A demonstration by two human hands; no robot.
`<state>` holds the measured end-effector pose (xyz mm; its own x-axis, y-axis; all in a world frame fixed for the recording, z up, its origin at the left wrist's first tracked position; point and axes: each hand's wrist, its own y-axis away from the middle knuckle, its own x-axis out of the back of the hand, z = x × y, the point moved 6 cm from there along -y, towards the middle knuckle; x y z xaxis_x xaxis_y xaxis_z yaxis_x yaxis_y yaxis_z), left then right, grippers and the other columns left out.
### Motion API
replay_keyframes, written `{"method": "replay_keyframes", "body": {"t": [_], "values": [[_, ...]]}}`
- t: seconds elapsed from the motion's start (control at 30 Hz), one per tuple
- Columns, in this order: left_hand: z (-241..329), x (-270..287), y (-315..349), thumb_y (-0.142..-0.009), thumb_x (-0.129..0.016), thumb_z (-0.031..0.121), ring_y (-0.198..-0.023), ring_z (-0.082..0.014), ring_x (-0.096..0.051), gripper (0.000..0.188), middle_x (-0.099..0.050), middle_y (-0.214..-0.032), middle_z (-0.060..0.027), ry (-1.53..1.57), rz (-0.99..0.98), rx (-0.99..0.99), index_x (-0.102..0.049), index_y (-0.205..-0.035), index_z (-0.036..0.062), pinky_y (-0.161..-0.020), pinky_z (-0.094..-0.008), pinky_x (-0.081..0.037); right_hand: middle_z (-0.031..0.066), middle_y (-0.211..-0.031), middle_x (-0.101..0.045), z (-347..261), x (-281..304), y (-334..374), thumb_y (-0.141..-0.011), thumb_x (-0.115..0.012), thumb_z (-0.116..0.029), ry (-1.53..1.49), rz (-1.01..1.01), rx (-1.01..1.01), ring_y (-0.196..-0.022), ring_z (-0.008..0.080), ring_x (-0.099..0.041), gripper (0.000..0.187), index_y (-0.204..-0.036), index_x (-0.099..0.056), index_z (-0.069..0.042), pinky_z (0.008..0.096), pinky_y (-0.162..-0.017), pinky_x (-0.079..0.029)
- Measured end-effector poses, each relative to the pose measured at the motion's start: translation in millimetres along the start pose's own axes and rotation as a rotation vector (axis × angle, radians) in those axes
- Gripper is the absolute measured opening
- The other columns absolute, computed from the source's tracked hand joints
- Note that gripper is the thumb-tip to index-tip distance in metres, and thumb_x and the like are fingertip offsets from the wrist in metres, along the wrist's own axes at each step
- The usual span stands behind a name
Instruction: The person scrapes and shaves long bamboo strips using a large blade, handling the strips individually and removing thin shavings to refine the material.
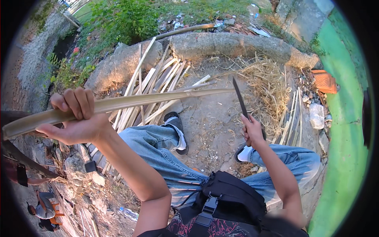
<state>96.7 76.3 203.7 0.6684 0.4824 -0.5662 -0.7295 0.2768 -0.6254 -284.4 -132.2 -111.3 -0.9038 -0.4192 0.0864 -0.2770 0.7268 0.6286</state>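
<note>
A long split bamboo strip [138, 101] lies across my left hand [85, 124], its thick end out at the far left. The fingers curl over it from above and the thumb stretches along below. From there the strip runs to the right and narrows to a thin end. In my right hand [254, 132] a dark-bladed knife [239, 94] is gripped by the handle, its blade pointing up and slightly left. The strip's thin end meets the blade near its upper part; whether they touch I cannot tell.
Pale cut strips [166, 77] are heaped beyond my left foot. Curly shavings [266, 85] cover the ground ahead on the right. A concrete kerb [233, 42] crosses the far side, and a green wall [335, 122] stands right. Another person [45, 207] sits far lower left.
</note>
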Motion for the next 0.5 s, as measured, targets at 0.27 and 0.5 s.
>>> {"method": "replay_keyframes", "body": {"t": [0.27,0.5], "values": [[-27,4,15,-0.088,-0.045,0.042,-0.042,-0.0095,-0.025,0.039,-0.026,-0.053,0.0006,0.264,0.139,0.002,-0.032,-0.067,0.0127,-0.039,-0.0241,-0.016,0.0126,-0.090,-0.067,-112,35,58,-0.087,-0.066,-0.032,-0.489,0.240,0.481,-0.037,0.0027,-0.037,0.040,-0.113,-0.049,-0.006,0.0193,-0.033,-0.032],[-93,-48,35,-0.089,-0.043,0.046,-0.067,-0.0220,-0.040,0.041,-0.038,-0.069,-0.0079,0.695,0.073,0.319,-0.040,-0.074,0.0078,-0.066,-0.0351,-0.039,0.0008,-0.071,-0.057,-162,49,80,-0.078,-0.077,-0.017,-0.695,0.422,0.669,-0.040,0.0027,-0.035,0.037,-0.102,-0.050,-0.009,0.0208,-0.036,-0.030]]}}
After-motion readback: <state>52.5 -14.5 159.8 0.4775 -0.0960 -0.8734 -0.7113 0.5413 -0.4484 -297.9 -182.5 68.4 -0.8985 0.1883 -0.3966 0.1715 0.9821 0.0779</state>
